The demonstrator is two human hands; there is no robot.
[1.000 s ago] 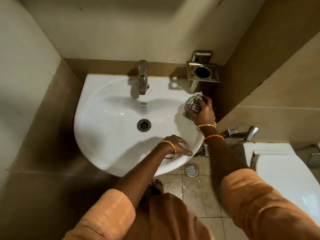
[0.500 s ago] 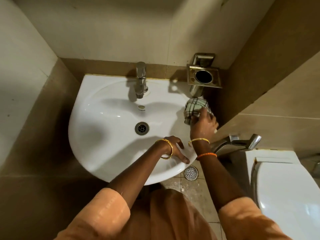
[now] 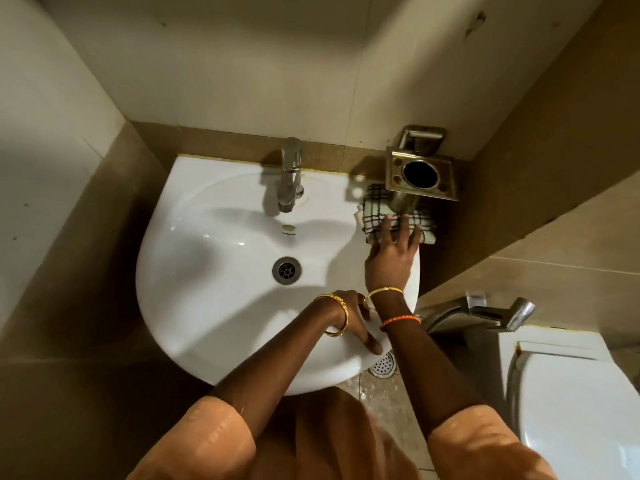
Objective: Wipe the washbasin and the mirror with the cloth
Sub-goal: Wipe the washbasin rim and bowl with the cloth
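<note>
The white washbasin (image 3: 214,306) fills the middle of the view, with a chrome tap (image 3: 290,176) at its back and a drain (image 3: 286,270) in the bowl. A checked cloth (image 3: 375,209) lies spread on the basin's back right rim, under a metal holder. My right hand (image 3: 391,258) presses flat on the cloth with its fingers spread. My left hand (image 3: 356,320) rests palm down on the basin's near right rim. No mirror is in view.
A square metal tumbler holder (image 3: 420,174) juts from the wall just above the cloth. A toilet (image 3: 571,410) stands at the right, with a hand sprayer (image 3: 498,311) mounted beside it. A floor drain (image 3: 382,365) shows under the basin. Tiled walls close in on three sides.
My right hand has pushed the cloth from the basin's right side back to the rear right corner under the holder, and the bunched cloth is now spread flat. My left hand has stayed on the rim.
</note>
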